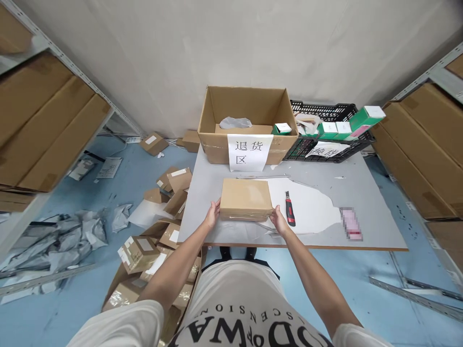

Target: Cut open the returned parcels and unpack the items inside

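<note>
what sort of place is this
Likely a returns corner of a stockroom: a sign in Chinese reads "returns area", large boxes sit on racks, and parcels lie heaped beside the table.

Carton (246, 198): brown cardboard, smooth, with a sheen on top and glossy clear tape on the front.
Large box (214, 145): matt cardboard; sign (249, 163), white paper.
Crate (296, 152): black plastic, openwork.
Cutter (290, 210): red-and-black handle, seemingly plastic.
Table (376, 207): smooth grey top, wood-coloured edge.
Bags (75, 241): crumpled grey plastic, slightly shiny.
Floor (126, 193): smooth blue, softly reflective.
Shirt (238, 289): white cloth, matt.
</note>
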`<state>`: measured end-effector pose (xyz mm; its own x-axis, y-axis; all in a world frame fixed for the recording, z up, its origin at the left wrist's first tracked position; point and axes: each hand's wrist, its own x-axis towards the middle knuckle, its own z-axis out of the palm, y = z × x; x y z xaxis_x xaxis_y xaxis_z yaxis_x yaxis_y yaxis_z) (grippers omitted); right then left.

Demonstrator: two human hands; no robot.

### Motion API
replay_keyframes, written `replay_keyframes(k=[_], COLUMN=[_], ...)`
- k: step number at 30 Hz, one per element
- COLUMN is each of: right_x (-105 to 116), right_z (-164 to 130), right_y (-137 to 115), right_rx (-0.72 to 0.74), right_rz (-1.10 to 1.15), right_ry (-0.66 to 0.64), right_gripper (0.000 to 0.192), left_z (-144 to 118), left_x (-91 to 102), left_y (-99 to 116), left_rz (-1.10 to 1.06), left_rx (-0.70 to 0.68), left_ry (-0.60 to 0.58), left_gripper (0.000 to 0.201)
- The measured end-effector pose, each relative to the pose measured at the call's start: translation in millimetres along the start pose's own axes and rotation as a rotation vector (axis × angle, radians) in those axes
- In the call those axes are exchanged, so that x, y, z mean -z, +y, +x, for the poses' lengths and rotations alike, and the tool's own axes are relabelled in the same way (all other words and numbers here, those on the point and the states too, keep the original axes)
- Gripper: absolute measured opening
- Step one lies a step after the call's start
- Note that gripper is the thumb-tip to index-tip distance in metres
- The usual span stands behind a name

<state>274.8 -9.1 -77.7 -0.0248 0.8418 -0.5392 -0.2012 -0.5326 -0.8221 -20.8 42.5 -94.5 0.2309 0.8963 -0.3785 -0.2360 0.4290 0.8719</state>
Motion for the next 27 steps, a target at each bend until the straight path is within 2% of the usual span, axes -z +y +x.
replay_keyframes(k=[2,4,8,11,16,23,25,27], right_x=[1.6,3.2,6.5,8.9,12.0,16.7,19.2,21.8], right_z=[-4.3,-7.7,-5.5,6.0,33.5,64.5,70.9,75.0], right_y=[-20.0,-44.1,-93.9,-118.2,-121.6,-113.1,-113.0,-111.6], right_rx=[-0.045,-0.097,-0.226,-0.336,-0.489,-0.513,-0.495,-0.469], right_rz=[-0.015,-0.041,-0.143,-0.209,-0.272,-0.303,-0.306,-0.293], right_ry=[-0.026,-0.053,-0.085,-0.138,-0.186,-0.159,-0.114,-0.074], right_gripper=[0.072,0.076,0.081,0.087,0.094,0.102,0.103,0.104], left_z=[-0.9,-2.2,1.3,11.0,31.2,56.0,61.4,64.7], left_x=[3.2,3.9,-2.1,-8.8,-15.0,-11.9,-9.3,-6.5], left_y=[16.4,34.3,71.4,92.0,98.4,90.1,86.8,82.0], left_rz=[0.030,0.065,0.129,0.198,0.250,0.249,0.264,0.319], left_rx=[-0.037,-0.010,0.236,0.402,0.537,0.596,0.572,0.403], left_ry=[-0.042,-0.080,-0.155,-0.168,-0.197,-0.068,-0.063,-0.031], left_gripper=[0.080,0.080,0.083,0.087,0.094,0.098,0.097,0.094])
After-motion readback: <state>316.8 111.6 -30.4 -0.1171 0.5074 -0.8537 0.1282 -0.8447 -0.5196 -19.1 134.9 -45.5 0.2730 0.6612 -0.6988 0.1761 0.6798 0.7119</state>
